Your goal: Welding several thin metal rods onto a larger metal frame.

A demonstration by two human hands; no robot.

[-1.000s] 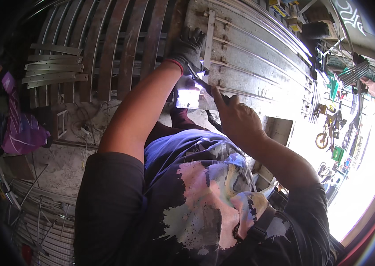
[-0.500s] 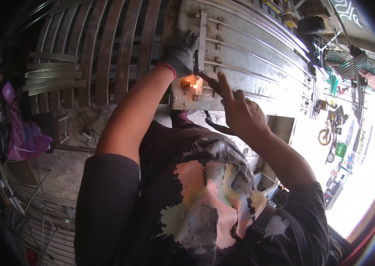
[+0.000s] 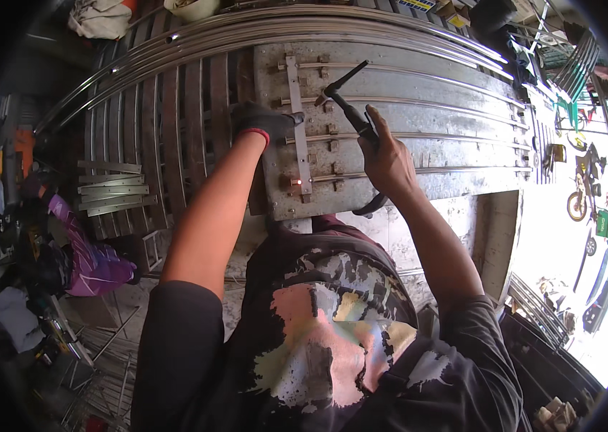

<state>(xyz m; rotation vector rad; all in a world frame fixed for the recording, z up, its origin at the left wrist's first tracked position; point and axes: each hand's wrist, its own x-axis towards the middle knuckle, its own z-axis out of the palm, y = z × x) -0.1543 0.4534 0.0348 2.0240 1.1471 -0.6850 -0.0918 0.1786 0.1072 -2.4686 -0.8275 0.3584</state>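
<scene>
Steel strip [image 3: 297, 119] under gloved left hand [image 3: 261, 121] — right hand [image 3: 388, 162] grips torch [image 3: 351, 108].

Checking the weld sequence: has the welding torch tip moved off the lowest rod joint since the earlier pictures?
Yes. The welding torch in the right hand now points higher up the flat bar, away from the glowing joint.
</scene>
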